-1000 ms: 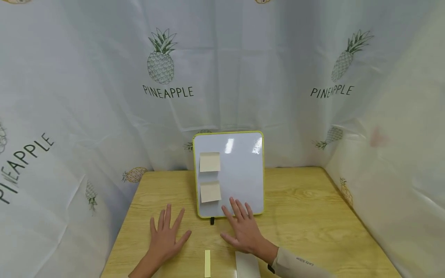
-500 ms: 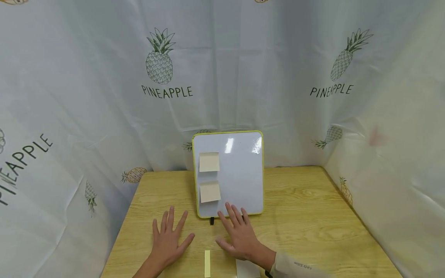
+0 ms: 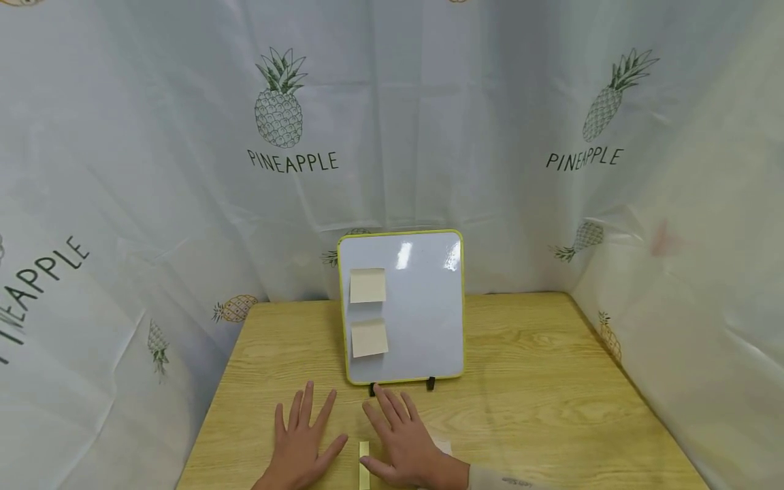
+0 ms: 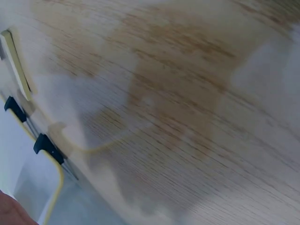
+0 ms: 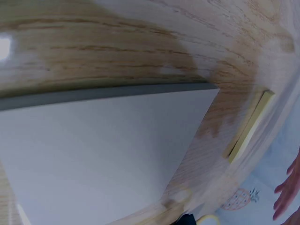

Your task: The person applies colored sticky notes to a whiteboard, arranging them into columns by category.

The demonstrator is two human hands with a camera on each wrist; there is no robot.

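Observation:
My left hand [image 3: 300, 442] spreads its fingers over the wooden table, palm down and holding nothing. To its right, my right hand [image 3: 407, 442] has straight fingers too, its fingertips near the foot of the whiteboard. Between the hands lies a narrow pale yellow block [image 3: 364, 449], overlapped by the right thumb in the head view. Beneath the right hand, mostly hidden from the head camera, is a flat white block [image 5: 93, 154] with a grey side. The yellow-rimmed whiteboard [image 3: 425, 306] stands upright, with a cream sticky note [image 3: 367, 286] above a second sticky note [image 3: 369, 339] on its left half.
Two black feet support the board; one black foot [image 3: 431, 384] shows at its lower right. The wooden table [image 3: 551, 381] ends at a white curtain [image 3: 416, 150] printed with pineapples, which hangs behind and at both sides.
Both hands have drawn back toward the person. The right hand has also moved left, off the board's lower edge and over the yellow block; the left hand has shifted slightly right.

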